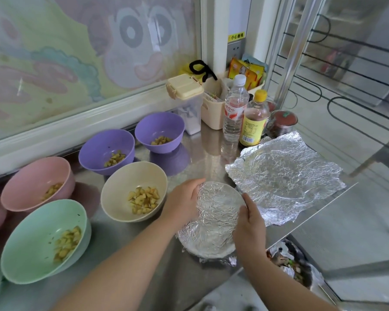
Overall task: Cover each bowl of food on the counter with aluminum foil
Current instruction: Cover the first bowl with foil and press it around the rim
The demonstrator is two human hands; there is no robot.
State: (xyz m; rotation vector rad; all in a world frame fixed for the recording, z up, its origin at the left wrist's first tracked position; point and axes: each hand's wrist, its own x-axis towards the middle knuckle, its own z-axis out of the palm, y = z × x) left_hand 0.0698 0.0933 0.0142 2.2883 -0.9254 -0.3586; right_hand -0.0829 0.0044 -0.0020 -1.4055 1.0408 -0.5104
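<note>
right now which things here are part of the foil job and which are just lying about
Job: foil-covered bowl, gripped by left hand and right hand; loose foil sheet; uncovered cream bowl, green bowl, pink bowl, near purple bowl, far purple bowl.
Lying about: water bottle, yellow-capped bottle, lidded container, beige basket, red-topped jar.

Bare left grip [184,205], bare right grip [249,230]

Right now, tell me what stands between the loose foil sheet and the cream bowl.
The foil-wrapped bowl sits between the loose foil sheet and the cream bowl, with the left hand and right hand gripping its sides. Lifting the sheet over it should work.
</note>
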